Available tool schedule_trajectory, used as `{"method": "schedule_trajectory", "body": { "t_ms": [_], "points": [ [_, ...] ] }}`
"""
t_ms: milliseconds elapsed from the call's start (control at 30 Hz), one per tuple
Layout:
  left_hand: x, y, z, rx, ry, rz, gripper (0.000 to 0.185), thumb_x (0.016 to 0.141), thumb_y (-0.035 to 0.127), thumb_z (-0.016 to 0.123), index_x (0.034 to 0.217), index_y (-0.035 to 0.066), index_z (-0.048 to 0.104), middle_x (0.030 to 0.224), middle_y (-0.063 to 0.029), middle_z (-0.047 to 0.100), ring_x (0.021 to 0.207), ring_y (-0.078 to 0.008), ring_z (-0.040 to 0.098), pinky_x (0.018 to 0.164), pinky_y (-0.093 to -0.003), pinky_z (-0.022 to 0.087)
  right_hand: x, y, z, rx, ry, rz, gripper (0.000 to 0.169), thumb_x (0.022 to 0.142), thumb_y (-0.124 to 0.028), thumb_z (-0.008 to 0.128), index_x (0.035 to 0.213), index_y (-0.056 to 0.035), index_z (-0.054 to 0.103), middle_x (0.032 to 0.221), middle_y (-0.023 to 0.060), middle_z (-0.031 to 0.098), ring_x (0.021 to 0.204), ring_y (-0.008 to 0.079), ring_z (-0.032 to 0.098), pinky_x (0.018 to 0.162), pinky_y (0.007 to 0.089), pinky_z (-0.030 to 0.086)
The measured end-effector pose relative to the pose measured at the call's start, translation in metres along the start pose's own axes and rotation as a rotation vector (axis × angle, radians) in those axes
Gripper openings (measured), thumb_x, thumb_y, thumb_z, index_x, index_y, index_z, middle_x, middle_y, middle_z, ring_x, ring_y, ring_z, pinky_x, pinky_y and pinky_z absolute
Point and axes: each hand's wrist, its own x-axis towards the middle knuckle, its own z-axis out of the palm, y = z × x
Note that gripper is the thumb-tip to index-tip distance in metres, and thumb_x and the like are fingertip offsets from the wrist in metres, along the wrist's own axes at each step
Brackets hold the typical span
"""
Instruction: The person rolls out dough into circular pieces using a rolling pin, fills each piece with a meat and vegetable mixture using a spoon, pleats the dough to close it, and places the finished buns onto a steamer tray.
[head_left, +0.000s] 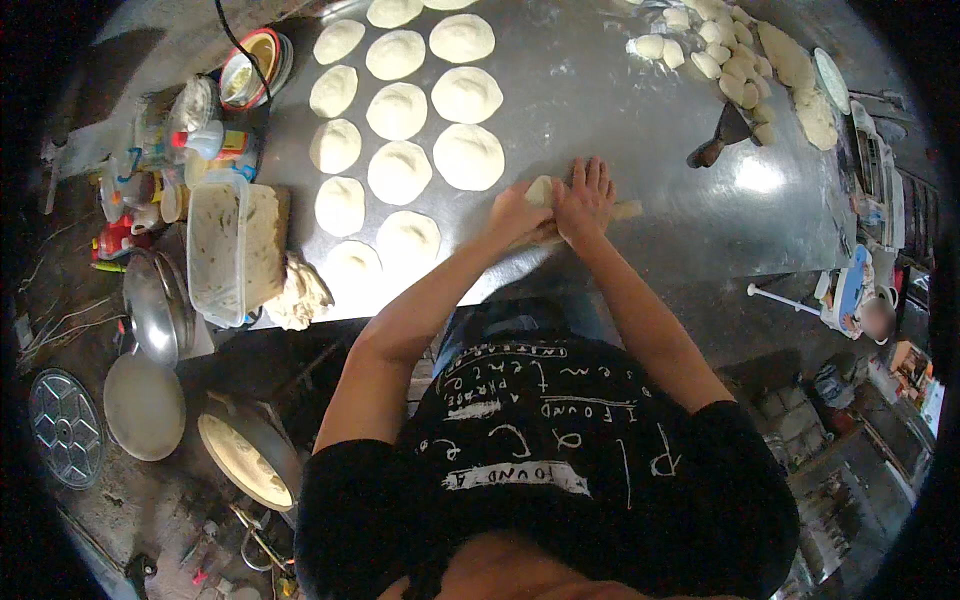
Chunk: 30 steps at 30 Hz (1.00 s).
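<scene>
My left hand (519, 214) holds the left side of a small flattened piece of dough (539, 192) near the front edge of a metal table (570, 112). Fingers spread, my right hand (586, 201) lies over a wooden rolling pin (627, 210), its thumb side against that dough. The pin runs under both hands, partly hidden. Flat rounds of dough (469, 157) lie in columns to the left of my hands. At the far right of the table is a pile of small dough pieces (739, 67), with a dark-handled scraper (720, 139) beside it.
A clear plastic tub (217, 251) stands at the table's left end, with a crumpled cloth or dough-like heap (300, 294) by it. Bowls (255, 67) and bottles (214, 140) are behind. Pot lids (144, 406) and a round floured tray (246, 461) are lower left. Another person (876, 319) is far right.
</scene>
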Motion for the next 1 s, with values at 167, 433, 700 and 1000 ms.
{"method": "schedule_trajectory", "body": {
  "t_ms": [167,433,700,1000],
  "points": [
    [-0.01,-0.04,0.013,-0.461,0.142,-0.328,0.061,0.067,0.028,0.073,0.118,0.001,0.053,0.1,-0.0201,0.064,0.093,-0.0333,0.063,0.083,-0.0421,0.049,-0.104,0.028,-0.011,-0.144,-0.15,-0.08,0.057,0.086,-0.043,0.053,0.128,-0.0045,0.049,0.139,0.0223,0.037,0.13,0.0385,0.032,0.106,0.0558,0.021],
    [0.005,-0.008,-0.009,-0.082,-0.045,-0.135,0.059,0.067,0.026,0.073,0.115,-0.002,0.053,0.106,-0.0247,0.061,0.094,-0.0395,0.061,0.079,-0.0437,0.051,0.006,-0.01,-0.005,-0.012,-0.024,-0.099,0.056,0.086,-0.041,0.053,0.128,-0.0051,0.048,0.137,0.0247,0.039,0.129,0.0393,0.034,0.104,0.059,0.022],
    [-0.05,-0.056,0.007,-0.35,0.252,-0.036,0.049,0.074,0.02,0.07,0.115,-0.002,0.057,0.101,-0.0193,0.066,0.091,-0.0308,0.066,0.08,-0.0388,0.052,-0.058,0.003,-0.003,-0.045,-0.014,-0.176,0.055,0.085,-0.04,0.055,0.127,-0.0046,0.049,0.135,0.025,0.04,0.13,0.0374,0.034,0.106,0.0567,0.022],
    [-0.068,-0.047,-0.013,-0.944,0.32,-0.261,0.037,0.081,0.016,0.069,0.111,-0.004,0.059,0.091,-0.0099,0.066,0.079,-0.0182,0.063,0.069,-0.0307,0.051,-0.106,0.06,-0.016,-0.148,-0.158,-0.085,0.054,0.083,-0.042,0.057,0.126,-0.0093,0.052,0.14,0.0146,0.038,0.133,0.0336,0.03,0.109,0.0547,0.018]
  ]
}}
